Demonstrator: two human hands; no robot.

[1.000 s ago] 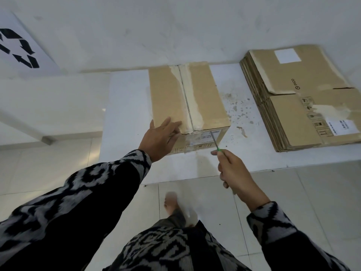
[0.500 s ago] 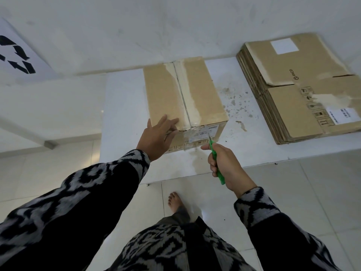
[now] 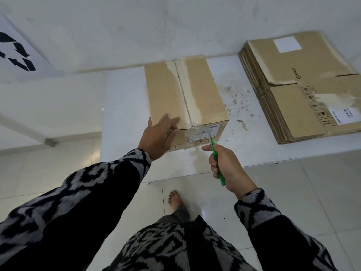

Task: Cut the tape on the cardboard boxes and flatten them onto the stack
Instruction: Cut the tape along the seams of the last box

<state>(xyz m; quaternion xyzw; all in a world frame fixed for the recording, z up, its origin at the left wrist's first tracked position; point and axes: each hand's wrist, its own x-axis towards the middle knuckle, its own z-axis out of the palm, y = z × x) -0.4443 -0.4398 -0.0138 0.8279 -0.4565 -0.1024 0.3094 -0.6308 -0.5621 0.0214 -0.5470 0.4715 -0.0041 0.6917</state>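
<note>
A sealed cardboard box (image 3: pixel 203 90) stands on a white table (image 3: pixel 125 106), with pale tape (image 3: pixel 187 90) running down its top seam and over the near face. My left hand (image 3: pixel 158 135) rests on the box's near left corner, fingers straight on the top. My right hand (image 3: pixel 226 167) grips a green-handled cutter (image 3: pixel 216 159), its blade tip touching the near face of the box by the white label. A stack of flattened boxes (image 3: pixel 304 90) lies on the table to the right.
A white wall runs behind the table, with a recycling sign (image 3: pixel 17 57) at the left. The table's near edge ends above a tiled floor (image 3: pixel 293 192), where my bare foot (image 3: pixel 175 200) stands. Dried stains mark the table between box and stack.
My right hand has turned the cutter so the green handle shows below my fist, and the blade has reached the near face of the box. My left hand has stayed on the corner.
</note>
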